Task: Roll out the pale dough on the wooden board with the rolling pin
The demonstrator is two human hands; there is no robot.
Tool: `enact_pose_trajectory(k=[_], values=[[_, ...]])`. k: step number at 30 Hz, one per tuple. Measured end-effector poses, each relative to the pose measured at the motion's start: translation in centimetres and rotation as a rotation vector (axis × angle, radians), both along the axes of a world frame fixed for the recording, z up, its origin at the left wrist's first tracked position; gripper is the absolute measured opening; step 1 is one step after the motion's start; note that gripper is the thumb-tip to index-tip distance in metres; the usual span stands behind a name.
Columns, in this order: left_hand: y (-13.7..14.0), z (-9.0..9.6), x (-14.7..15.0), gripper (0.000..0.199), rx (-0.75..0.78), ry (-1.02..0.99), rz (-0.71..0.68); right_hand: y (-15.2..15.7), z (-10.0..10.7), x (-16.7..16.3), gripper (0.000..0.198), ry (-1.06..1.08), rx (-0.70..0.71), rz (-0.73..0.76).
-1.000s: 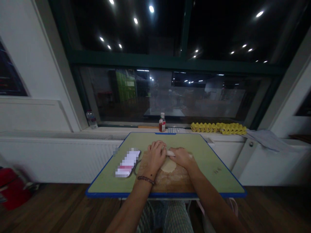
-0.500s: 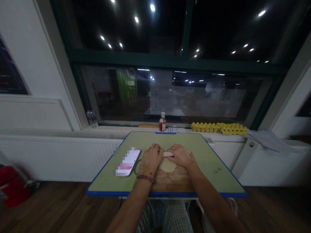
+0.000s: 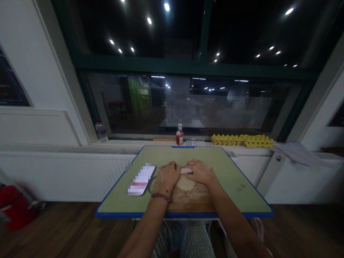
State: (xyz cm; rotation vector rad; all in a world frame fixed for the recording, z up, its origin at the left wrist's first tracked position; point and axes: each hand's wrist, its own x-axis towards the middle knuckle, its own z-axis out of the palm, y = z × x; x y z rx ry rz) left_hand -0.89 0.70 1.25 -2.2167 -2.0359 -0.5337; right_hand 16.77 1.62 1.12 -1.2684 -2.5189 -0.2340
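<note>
A pale rolling pin (image 3: pixel 185 171) spans the gap between my hands, its ends hidden under them. My left hand (image 3: pixel 169 174) is closed over its left end, with a beaded bracelet on that wrist. Over the right end lies my right hand (image 3: pixel 200 171), its fingers curled down. Just on the near side of the pin, a flat, thin round of dough (image 3: pixel 186 183) lies on a wooden board (image 3: pixel 192 201). The dough's far part is covered by the pin and hands.
The board rests on a green table with a blue rim (image 3: pixel 236 215). A lit phone (image 3: pixel 142 180) lies left of my left hand. On the sill stand a small red-labelled bottle (image 3: pixel 180 135), a clear bottle (image 3: pixel 101 131) and yellow egg cartons (image 3: pixel 242 140).
The view has shifted very slightly. My hands and the rolling pin stay in nearly the same place over the dough.
</note>
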Motion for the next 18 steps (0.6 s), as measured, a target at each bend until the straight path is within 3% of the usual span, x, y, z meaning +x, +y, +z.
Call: enact_pose_trajectory(k=[5,10,14,18], values=[[0.19,-0.12,0.11,0.034,-0.015,0.027,-0.022,-0.95,0.57,0.47,0.029,0.081,-0.06,-0.041],[-0.03,0.07,0.32,0.033,0.006,0.042,-0.031,-0.79,0.52,0.36,0.049,0.165,-0.114,-0.317],[-0.14,0.11,0.51,0.032,0.034,0.056,-0.048,-0.28,0.18,0.05,0.049,0.115,-0.228,-0.485],[0.05,-0.19,0.52,0.033,0.036,0.059,-0.055,-0.15,0.23,-0.1,0.047,0.005,-0.245,-0.508]])
